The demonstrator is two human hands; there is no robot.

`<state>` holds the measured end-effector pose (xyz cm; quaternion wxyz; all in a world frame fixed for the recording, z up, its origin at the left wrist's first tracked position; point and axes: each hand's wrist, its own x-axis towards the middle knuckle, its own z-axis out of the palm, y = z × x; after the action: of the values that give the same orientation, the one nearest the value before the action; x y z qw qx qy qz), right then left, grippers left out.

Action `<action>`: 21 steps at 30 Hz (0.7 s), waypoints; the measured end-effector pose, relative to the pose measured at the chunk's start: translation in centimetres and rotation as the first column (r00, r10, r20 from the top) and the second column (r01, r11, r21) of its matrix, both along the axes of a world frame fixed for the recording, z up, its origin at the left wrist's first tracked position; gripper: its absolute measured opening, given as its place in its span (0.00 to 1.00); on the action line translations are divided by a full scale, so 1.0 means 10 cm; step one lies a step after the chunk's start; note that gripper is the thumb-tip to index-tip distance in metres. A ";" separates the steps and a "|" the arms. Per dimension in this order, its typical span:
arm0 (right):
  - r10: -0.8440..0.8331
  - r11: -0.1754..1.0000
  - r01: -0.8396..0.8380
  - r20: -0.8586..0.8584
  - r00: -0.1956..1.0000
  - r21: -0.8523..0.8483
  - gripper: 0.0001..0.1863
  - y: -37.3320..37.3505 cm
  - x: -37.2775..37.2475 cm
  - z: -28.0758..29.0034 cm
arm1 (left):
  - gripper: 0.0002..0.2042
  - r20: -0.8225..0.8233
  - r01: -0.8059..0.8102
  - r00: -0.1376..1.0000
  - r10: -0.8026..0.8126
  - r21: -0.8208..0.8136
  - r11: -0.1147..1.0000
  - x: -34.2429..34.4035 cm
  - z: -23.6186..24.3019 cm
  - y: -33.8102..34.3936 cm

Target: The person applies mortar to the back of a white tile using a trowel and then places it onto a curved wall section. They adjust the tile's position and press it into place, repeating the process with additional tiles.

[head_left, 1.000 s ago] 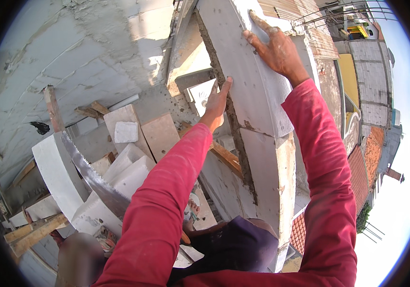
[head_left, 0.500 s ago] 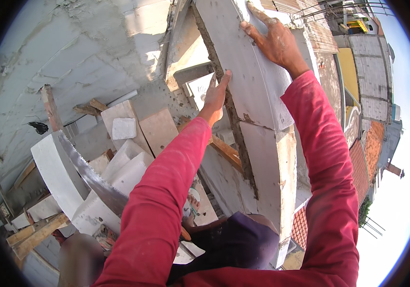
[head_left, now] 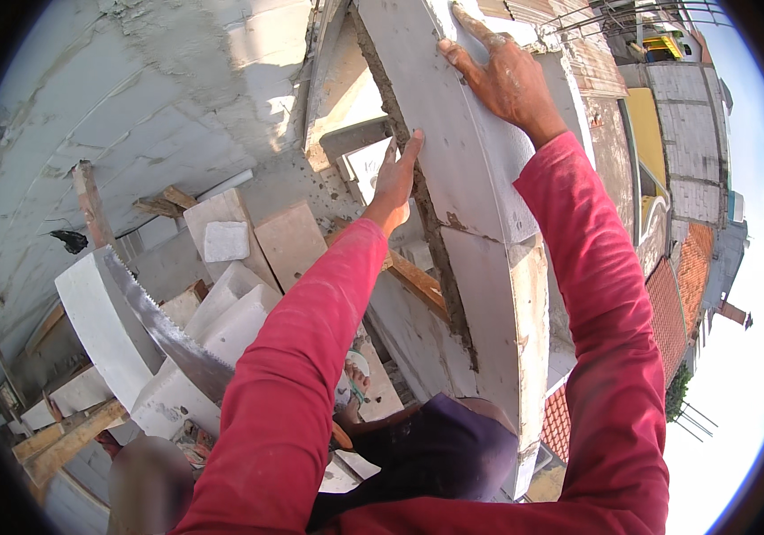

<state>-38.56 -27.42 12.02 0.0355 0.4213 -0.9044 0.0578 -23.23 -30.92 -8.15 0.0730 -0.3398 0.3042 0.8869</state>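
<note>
My right hand (head_left: 513, 82) lies on the upper face of a long white lightweight block (head_left: 440, 98), thumb and fingers spread. At the same block's left edge is my left hand (head_left: 393, 189); its thumb touches the block, and its fingers stretch out beside the mortar joint (head_left: 435, 223). Both hands are open. The block sits in line with another white block (head_left: 480, 276) nearer to me, a thin seam between them. Grey mortar runs along their left side. A handsaw (head_left: 164, 321) with a toothed blade leans by a cut white block (head_left: 101, 312) at the left.
Several white blocks (head_left: 230, 312) and wooden boards (head_left: 70, 437) lie at lower left, where a person's blurred head (head_left: 150, 481) shows. A small white block piece (head_left: 226, 241) rests on a slab. Beyond the wall at right are tiled roofs (head_left: 697, 272); thin rebar (head_left: 632, 18) juts at top right.
The view has shifted slightly, so the scene sits a little further left. Both hands keep their places on the block.
</note>
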 end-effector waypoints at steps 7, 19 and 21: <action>0.177 0.962 -0.211 -0.195 0.965 -0.173 0.29 0.06 -0.02 -0.17 | 0.61 0.009 0.019 1.000 -0.019 0.007 1.000 0.04 0.06 0.05; 0.045 0.964 -0.033 0.039 0.998 -0.263 0.26 0.06 0.13 -0.06 | 0.60 0.043 0.020 0.999 -0.019 -0.028 0.999 0.05 0.06 0.05; 0.000 0.973 0.028 0.123 0.992 -0.230 0.26 0.02 0.14 -0.02 | 0.60 0.051 0.013 0.999 -0.012 -0.024 1.000 0.05 0.01 0.01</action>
<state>-37.19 -27.21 11.77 0.0292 0.4034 -0.8949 0.1883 -22.76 -30.79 -8.09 0.0822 -0.3611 0.3150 0.8738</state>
